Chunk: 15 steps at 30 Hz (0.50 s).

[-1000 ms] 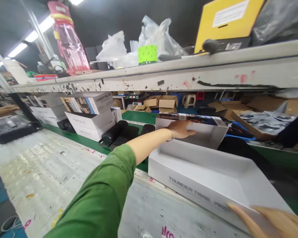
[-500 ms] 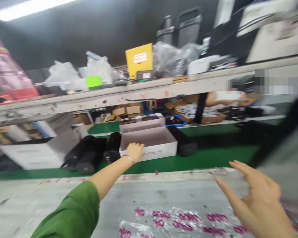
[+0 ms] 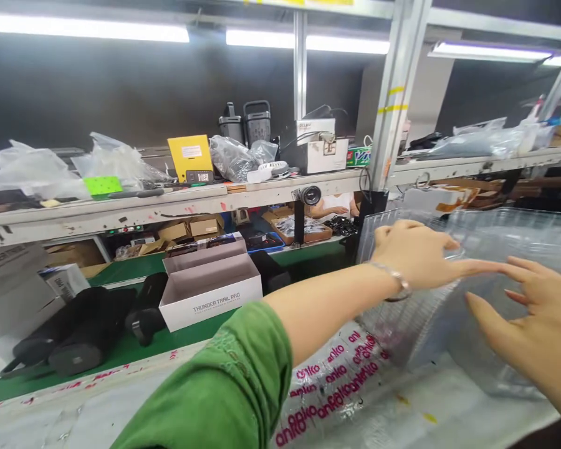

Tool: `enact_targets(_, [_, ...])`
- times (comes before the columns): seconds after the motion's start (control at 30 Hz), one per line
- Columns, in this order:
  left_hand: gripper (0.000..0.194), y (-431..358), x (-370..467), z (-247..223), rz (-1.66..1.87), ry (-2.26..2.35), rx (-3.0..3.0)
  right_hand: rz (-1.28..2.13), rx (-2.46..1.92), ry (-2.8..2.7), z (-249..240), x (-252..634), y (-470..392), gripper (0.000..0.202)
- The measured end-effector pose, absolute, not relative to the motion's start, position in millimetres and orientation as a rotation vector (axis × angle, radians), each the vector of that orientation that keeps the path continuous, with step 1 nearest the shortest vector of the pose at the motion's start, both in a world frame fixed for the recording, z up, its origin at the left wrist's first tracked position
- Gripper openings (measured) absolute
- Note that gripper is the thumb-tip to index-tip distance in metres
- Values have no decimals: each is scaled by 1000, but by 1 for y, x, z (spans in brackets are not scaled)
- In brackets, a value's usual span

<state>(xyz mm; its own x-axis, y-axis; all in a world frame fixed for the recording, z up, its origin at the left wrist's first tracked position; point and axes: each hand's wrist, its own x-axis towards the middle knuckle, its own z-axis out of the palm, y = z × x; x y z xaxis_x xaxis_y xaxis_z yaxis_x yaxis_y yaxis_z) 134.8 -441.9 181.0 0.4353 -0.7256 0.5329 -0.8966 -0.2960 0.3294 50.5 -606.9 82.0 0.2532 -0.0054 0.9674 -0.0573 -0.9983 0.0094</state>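
My left hand [image 3: 418, 254] reaches across to the right and lies with flat fingers on a stack of clear plastic bags [image 3: 486, 249] standing at the right end of the bench. My right hand [image 3: 533, 330] is spread open against the near side of the same stack. I cannot tell if either hand grips the plastic. More clear bags printed with pink lettering [image 3: 336, 380] lie flat on the bench under my left forearm. An open white box marked THUNDER TRAIL PRO [image 3: 210, 290] sits alone on the green belt [image 3: 121, 352] to the left.
Black cylindrical speakers [image 3: 75, 330] lie on the belt left of the white box. A worn shelf [image 3: 168, 209] above holds plastic bags, a yellow box [image 3: 190, 156] and dark containers. A metal post [image 3: 393, 100] rises behind the stack. Another person's hands work beyond the belt.
My left hand has left the white box and swung right onto the clear bag stack. My right hand has moved up against the stack. The view has turned right.
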Motion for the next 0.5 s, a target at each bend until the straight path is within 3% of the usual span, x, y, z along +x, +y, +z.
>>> enact_targets(0.17, [31,-475,126,221,-144,-1323,2365,1747,2453,96,92,40,-613,45])
enact_targets(0.23, [27,-478,128,228,-222,-1369,2348,1704,2443,139,94,38,-619,43])
enact_targets(0.4, [40,-490,132,224,-420,-1381,2267,1680,2509,141,96,37,-621,48])
enact_targets(0.5, [34,-493,130,229,-327,-1249,2243,1669,2450,103,98,39,-615,41])
